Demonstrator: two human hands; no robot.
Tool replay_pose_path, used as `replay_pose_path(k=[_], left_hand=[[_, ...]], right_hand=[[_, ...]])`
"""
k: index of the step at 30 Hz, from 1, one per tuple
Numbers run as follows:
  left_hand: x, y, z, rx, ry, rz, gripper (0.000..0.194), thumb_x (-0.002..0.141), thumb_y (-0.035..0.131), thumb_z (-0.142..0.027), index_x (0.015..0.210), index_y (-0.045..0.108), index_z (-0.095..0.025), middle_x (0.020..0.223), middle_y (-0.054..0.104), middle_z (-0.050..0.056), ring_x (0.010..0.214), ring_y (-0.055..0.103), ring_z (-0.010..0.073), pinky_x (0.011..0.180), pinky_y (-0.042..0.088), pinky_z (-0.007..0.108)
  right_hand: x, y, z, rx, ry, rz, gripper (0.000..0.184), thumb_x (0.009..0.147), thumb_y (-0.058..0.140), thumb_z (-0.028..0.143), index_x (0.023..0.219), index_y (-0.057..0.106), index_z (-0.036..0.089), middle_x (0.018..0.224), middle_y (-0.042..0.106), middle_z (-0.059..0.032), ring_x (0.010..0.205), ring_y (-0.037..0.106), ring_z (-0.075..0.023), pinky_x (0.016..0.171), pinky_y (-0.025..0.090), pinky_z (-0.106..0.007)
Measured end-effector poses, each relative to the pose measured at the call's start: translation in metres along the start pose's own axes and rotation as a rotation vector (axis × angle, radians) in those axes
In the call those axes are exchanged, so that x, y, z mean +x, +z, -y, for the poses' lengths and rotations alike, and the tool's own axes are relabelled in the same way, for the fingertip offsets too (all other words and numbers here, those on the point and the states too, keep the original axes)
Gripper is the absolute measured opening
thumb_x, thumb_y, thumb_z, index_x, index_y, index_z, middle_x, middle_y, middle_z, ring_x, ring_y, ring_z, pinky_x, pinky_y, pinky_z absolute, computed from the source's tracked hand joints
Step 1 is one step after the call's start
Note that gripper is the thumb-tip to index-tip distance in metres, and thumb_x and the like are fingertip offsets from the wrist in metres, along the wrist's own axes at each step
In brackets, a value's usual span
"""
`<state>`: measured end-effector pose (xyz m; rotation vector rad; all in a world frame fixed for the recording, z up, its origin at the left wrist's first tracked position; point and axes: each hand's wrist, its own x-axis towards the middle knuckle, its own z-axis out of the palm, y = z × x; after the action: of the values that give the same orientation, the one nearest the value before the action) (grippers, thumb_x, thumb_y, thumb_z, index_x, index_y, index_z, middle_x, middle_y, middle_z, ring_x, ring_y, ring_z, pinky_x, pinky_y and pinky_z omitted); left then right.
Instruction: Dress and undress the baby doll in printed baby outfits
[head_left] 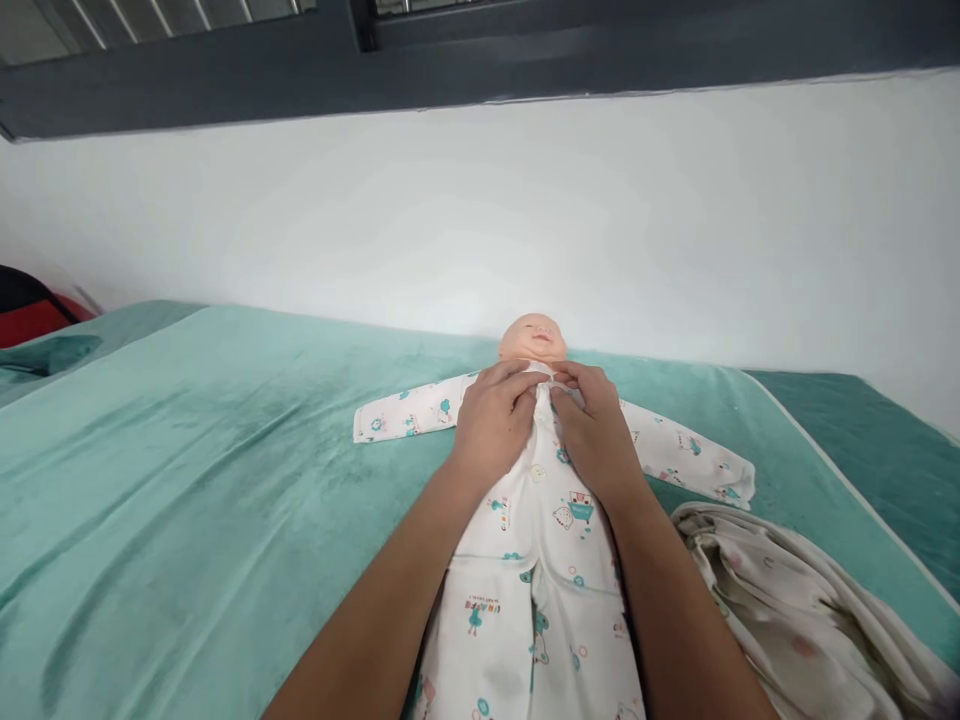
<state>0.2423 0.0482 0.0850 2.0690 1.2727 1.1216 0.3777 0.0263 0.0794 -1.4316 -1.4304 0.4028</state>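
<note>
A baby doll lies on its back, its head towards the wall. It is dressed in a white printed baby shirt with long sleeves spread out to both sides. White printed trousers cover the lower body. My left hand is closed on the shirt's collar at the neck, fingers bent. Facing it, my right hand pinches the other side of the collar with thumb and fingers. The fingertips almost meet at the front opening, and a button shows lower down. My hands partly hide the chest.
A crumpled pale printed cloth lies at the right, close to my right forearm. Green bedding with folds covers the bed. Behind stands a white wall under a dark window frame. A red and black item is at the left edge.
</note>
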Motion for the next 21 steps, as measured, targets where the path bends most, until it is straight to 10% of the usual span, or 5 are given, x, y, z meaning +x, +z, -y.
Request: replay_pose_path(k=[21], left_hand=[[-0.042,-0.016,0.003,-0.230,0.019,-0.034,0.023,0.093,0.055,-0.019,0.107,0.072,-0.025,0.139,0.061,0.003,0.134,0.050,0.0188,0.117,0.036,0.039]], right_hand=[[-0.056,-0.008,0.011,0.093,-0.069,0.016,0.033,0.093,0.052,0.029,0.124,0.059,0.027,0.135,0.061,-0.0049,0.130,0.051,-0.0225,0.114,0.035,-0.044]])
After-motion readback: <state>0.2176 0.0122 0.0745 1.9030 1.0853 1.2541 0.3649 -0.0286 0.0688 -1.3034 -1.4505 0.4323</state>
